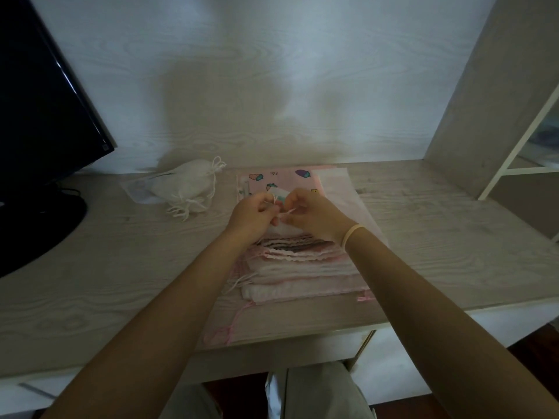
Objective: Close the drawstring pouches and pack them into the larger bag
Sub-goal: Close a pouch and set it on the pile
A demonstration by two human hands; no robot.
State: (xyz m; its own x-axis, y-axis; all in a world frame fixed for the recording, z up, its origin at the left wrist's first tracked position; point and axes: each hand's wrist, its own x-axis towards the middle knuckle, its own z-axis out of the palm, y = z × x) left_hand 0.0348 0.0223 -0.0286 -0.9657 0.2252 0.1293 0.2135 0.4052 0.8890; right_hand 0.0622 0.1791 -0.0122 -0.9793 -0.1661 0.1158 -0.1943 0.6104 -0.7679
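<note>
Both hands working a pouch's white cord at the desk

The left hand and right hand each pinch the cord of a small pouch held over a stack of pouches; two tied white pouches lie well left; the pink printed bag lies flat behind on the desk.

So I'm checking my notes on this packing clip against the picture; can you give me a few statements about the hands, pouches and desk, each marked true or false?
1. Both hands, left hand and right hand, pinch white cords. True.
2. The closed white pouches lie right of the hands. False: they lie to the left.
3. A stack of flat pouches lies beneath the wrists. True.
4. The dark monitor stands at the right of the desk. False: it stands at the left.
5. The right wrist wears a pale band. True.
</note>
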